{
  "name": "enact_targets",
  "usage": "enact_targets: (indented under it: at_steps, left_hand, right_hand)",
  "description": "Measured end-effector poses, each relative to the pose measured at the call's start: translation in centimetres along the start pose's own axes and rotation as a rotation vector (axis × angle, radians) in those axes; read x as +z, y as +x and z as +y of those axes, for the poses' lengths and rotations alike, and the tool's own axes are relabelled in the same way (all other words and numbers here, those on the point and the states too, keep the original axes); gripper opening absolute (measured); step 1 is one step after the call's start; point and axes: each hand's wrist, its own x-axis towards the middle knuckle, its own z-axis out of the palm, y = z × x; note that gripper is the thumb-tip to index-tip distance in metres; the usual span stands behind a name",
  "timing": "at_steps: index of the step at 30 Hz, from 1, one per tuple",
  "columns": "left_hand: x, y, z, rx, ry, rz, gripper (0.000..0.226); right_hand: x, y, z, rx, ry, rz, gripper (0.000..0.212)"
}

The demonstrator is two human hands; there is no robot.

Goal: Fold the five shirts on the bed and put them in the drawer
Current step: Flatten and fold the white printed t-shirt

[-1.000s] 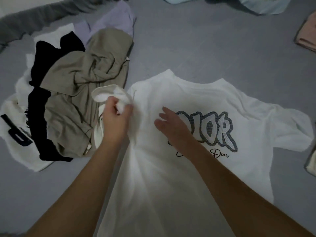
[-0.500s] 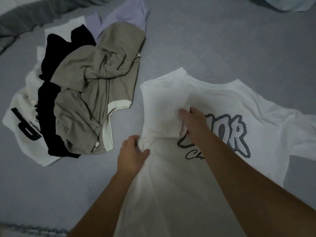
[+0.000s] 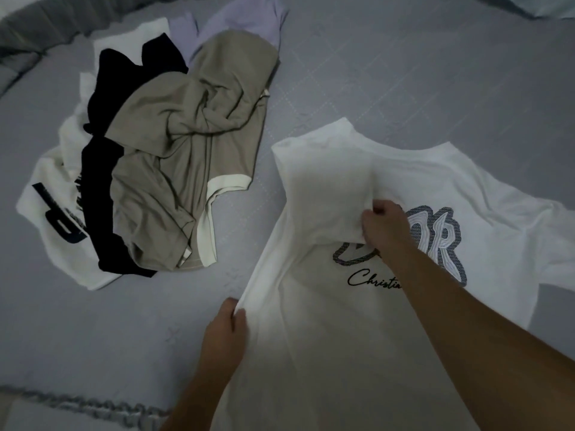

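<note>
A white printed shirt (image 3: pixel 351 353) lies spread on the grey bed (image 3: pixel 404 73), its left sleeve folded in over the body. My right hand (image 3: pixel 385 227) pinches the folded sleeve's edge beside the grey lettering. My left hand (image 3: pixel 225 331) grips the shirt's left side edge lower down. To the left lies a heap: a beige shirt (image 3: pixel 193 144) on top, a black shirt (image 3: pixel 102 213) under it, a white shirt with dark print (image 3: pixel 53 194) at the bottom, and a lilac shirt (image 3: pixel 245 17) at the far end.
The bed's ruffled front edge (image 3: pixel 93 405) runs along the lower left. A pale blue cloth (image 3: pixel 535 6) shows at the top right corner. Bare grey bedding lies between the heap and the spread shirt.
My left hand brought the sleeve over onto the shirt, let it go, and slid down the side edge. My right hand took hold of the folded sleeve. The view shifted right.
</note>
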Motion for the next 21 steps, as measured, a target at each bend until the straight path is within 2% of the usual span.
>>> enact_targets:
  at_steps: [4,6,8,10,11,14,16,18,21]
  left_hand:
    - [-0.3,-1.6,-1.7,-0.099,-0.108,0.108,0.016]
    - [-0.2,-2.1,-2.3,-0.002,-0.005,0.225,0.019]
    - [0.0,-2.7,-1.9,0.185,0.062,0.289,0.016]
    - [0.6,-3.2,-0.8,0.327,0.071,0.210,0.021]
    - [1.1,-3.3,-0.3,0.345,0.094,0.143,0.022]
    - [2.4,-3.5,0.6,0.245,0.242,-0.005,0.030]
    - [2.6,-3.6,0.8,0.197,0.248,0.003,0.023]
    - [2.3,-4.0,0.9,0.224,0.199,0.038,0.017]
    - [1.6,-5.1,0.9,0.243,0.086,0.066,0.020]
  right_hand:
    - [1.9,-1.0,0.4,0.041,0.112,0.051,0.047]
    - [2.6,-1.6,0.2,0.060,0.124,0.074,0.055]
    - [2.9,-1.7,0.1,0.072,0.133,0.104,0.051]
    - [2.6,-1.6,-0.3,0.018,0.150,0.118,0.042]
    - [2.3,-1.5,-0.7,-0.039,0.170,0.129,0.038]
    - [0.5,-1.0,-1.1,-0.187,0.205,0.183,0.036]
    - [-0.3,-0.5,0.0,-0.111,0.169,0.189,0.039]
    - [-0.5,-0.6,1.6,0.015,0.169,0.133,0.044]
    - [0.0,-2.1,2.8,0.034,0.141,0.088,0.038]
